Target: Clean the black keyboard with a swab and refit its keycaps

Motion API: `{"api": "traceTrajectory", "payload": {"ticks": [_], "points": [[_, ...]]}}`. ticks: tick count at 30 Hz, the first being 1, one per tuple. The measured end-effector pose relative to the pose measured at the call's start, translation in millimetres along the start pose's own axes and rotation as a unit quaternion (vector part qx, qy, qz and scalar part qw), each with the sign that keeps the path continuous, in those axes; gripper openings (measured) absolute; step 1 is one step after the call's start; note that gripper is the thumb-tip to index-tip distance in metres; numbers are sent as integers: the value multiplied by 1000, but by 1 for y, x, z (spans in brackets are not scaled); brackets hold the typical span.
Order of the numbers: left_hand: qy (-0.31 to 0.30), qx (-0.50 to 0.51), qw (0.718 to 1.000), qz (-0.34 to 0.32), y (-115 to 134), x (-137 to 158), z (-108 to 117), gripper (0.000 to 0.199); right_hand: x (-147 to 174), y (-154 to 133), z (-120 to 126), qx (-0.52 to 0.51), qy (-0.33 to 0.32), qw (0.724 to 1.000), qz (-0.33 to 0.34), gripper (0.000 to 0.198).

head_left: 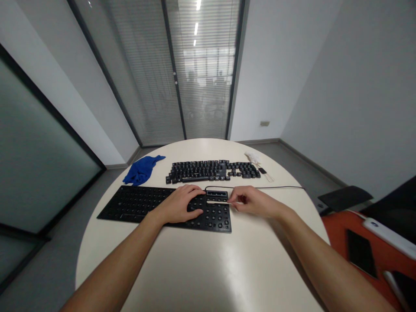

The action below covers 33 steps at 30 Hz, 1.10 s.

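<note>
A black keyboard base with its keycaps off lies across the round table. My left hand rests flat on it right of the middle, fingers spread, with thumb and index apart. At the base's right end, my right hand pinches a thin white cotton swab, which reaches leftward over the sockets just below the indicator panel. Whether the swab's tip touches the base I cannot tell. Behind the base, the loose black keycaps are laid out in keyboard order.
A crumpled blue cloth lies at the table's back left. White cotton swabs in a bag and a small black piece are at back right. A cable runs rightward. On an orange chair rest a phone and a power strip.
</note>
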State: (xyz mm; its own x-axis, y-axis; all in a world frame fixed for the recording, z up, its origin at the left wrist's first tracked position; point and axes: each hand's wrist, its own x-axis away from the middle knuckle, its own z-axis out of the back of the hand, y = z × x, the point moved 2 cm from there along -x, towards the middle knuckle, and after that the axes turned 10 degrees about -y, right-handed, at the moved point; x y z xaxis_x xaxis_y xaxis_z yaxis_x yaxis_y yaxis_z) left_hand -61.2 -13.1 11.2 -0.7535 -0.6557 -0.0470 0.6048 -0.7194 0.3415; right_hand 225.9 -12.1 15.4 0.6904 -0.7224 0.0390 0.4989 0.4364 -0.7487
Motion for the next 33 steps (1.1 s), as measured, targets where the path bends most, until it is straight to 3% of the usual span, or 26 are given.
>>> {"api": "traceTrajectory", "payload": {"ticks": [33], "points": [[4,-3,1000,-4,3,-2,1,52,-3,-15,-3,57,-17,998,36,12]]}}
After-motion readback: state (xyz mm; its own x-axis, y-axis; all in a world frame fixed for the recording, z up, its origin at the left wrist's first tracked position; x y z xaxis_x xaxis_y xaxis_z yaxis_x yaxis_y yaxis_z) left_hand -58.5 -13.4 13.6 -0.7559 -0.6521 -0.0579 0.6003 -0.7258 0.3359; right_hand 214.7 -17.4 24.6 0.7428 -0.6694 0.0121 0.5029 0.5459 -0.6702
